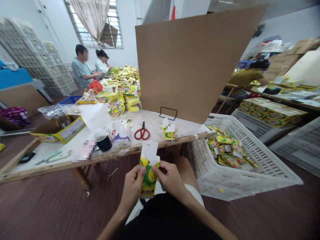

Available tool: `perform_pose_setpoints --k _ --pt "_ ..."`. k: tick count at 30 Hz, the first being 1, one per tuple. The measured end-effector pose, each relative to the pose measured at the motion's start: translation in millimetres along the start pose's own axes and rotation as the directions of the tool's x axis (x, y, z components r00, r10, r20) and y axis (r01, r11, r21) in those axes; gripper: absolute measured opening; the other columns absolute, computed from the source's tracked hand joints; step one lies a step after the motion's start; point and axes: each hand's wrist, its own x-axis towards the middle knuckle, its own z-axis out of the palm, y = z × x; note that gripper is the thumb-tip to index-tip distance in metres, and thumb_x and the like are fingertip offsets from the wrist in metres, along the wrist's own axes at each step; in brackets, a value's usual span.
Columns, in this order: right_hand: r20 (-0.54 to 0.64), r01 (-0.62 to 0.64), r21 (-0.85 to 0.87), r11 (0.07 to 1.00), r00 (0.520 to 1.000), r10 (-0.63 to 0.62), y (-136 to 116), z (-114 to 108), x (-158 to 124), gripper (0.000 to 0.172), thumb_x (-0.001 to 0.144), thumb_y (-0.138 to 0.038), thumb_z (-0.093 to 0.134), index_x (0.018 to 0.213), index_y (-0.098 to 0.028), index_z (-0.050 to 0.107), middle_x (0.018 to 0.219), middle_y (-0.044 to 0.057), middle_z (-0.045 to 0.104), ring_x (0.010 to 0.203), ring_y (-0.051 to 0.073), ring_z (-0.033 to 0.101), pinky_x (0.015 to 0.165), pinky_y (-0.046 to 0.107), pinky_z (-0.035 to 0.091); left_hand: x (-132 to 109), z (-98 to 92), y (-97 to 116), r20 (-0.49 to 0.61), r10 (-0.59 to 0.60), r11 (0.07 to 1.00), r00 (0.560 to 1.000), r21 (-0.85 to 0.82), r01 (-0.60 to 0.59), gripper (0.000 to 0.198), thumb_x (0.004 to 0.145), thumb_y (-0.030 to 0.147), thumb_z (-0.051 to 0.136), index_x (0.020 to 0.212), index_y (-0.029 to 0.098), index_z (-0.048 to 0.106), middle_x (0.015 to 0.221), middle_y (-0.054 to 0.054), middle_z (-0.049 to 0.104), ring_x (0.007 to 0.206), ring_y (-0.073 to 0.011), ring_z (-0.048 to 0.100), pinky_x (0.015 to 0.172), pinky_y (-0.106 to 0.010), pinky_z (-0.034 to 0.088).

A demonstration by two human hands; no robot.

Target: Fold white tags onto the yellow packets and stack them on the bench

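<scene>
A small yellow and green carton (149,178) is held upright above my lap, its white top flaps standing open. My left hand (133,181) grips its left side with the thumb on the front. On the right side, my right hand (171,178) pinches the carton's edge. Just beyond, on the table, lie red-handled scissors (142,133). A second small carton (169,131) with raised white flaps stands near the table's front edge. The inside of the held carton is hidden.
A white crate (260,160) of small cartons sits at the right. A large cardboard sheet (190,63) rises behind the table (93,115). Left are a dark mug (103,143), a plastic bag (120,135) and an open box (62,131). Several people sit farther back.
</scene>
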Motion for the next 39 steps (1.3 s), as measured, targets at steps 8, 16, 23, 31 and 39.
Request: perform_pose_setpoints --k 8,16,23,31,39 --pt "-0.021 -0.036 0.049 0.998 0.999 0.037 -2 -6 3 0.014 0.081 -0.029 0.060 0.090 -0.018 0.060 0.074 0.001 0.064 0.060 0.012 0.054 0.054 0.021 0.042 -3 3.7 10 0.011 0.081 0.997 0.997 0.015 -0.081 0.043 0.079 0.029 0.062 0.115 0.019 0.040 0.094 -0.007 0.068 0.086 -0.0217 0.066 0.078 -0.035 0.051" --pt "0.040 0.062 0.146 0.987 0.997 -0.069 -10 -18 -3 0.033 0.083 -0.025 0.057 0.114 -0.023 0.049 0.091 0.002 0.063 0.073 0.014 0.060 0.065 0.024 0.049 -8 2.1 14 0.192 0.094 0.993 0.977 -0.088 -0.079 0.051 0.081 0.026 0.061 0.126 0.024 0.037 0.108 -0.008 0.066 0.098 -0.0228 0.063 0.083 -0.033 0.049" --pt "0.213 0.057 0.020 0.998 0.975 -0.060 -16 -34 1 0.012 0.086 -0.025 0.053 0.085 -0.018 0.062 0.080 0.002 0.065 0.076 0.016 0.060 0.067 0.025 0.047 -10 -0.7 7 0.294 0.070 0.994 0.953 -0.097 -0.043 0.030 0.080 0.019 0.063 0.106 0.022 0.048 0.084 -0.001 0.067 0.078 -0.0161 0.063 0.069 -0.024 0.047" --pt "0.056 0.050 0.055 0.997 0.997 -0.053 -30 -30 1 0.029 0.085 -0.024 0.055 0.113 -0.025 0.056 0.092 0.002 0.066 0.082 0.016 0.063 0.073 0.026 0.049 -8 1.0 12 0.349 0.048 0.984 0.936 -0.180 0.016 0.061 0.081 0.020 0.062 0.132 0.026 0.028 0.115 -0.012 0.062 0.097 -0.0239 0.064 0.082 -0.035 0.049" --pt "0.197 -0.029 0.030 0.999 0.980 0.022 -18 -37 5 0.026 0.083 -0.028 0.057 0.107 -0.020 0.063 0.087 0.003 0.065 0.075 0.016 0.060 0.066 0.025 0.047 -7 0.1 7 0.266 0.049 0.998 0.963 -0.060 -0.035 0.038 0.083 0.020 0.059 0.119 0.021 0.046 0.111 -0.009 0.065 0.092 -0.0235 0.066 0.075 -0.031 0.052"
